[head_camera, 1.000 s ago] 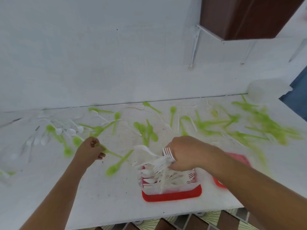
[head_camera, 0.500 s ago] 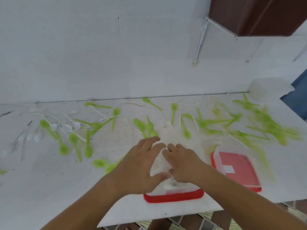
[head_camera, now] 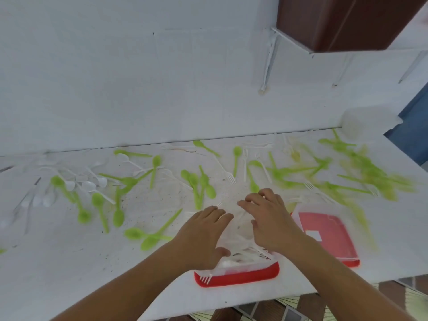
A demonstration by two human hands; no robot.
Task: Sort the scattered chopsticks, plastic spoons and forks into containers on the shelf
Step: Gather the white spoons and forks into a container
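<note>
From the head camera, the left hand [head_camera: 203,235] and right hand [head_camera: 271,223] lie flat, fingers straight and slightly spread. They press on thin white plastic forks [head_camera: 245,253] heaped in a clear rectangular tub with a glossy red base [head_camera: 243,275]. At its 3 o'clock sits another clear plastic box with a red lid [head_camera: 324,232], and slim green plastic spoons [head_camera: 152,240] litter the speckled white shelf [head_camera: 69,262] from 9 to 2 o'clock.

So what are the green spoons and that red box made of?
Green spoons: likely plastic, since they are thin and one even bright colour. Box: probably plastic too; its clear walls show white forks inside, above a smooth-looking red base.
</note>
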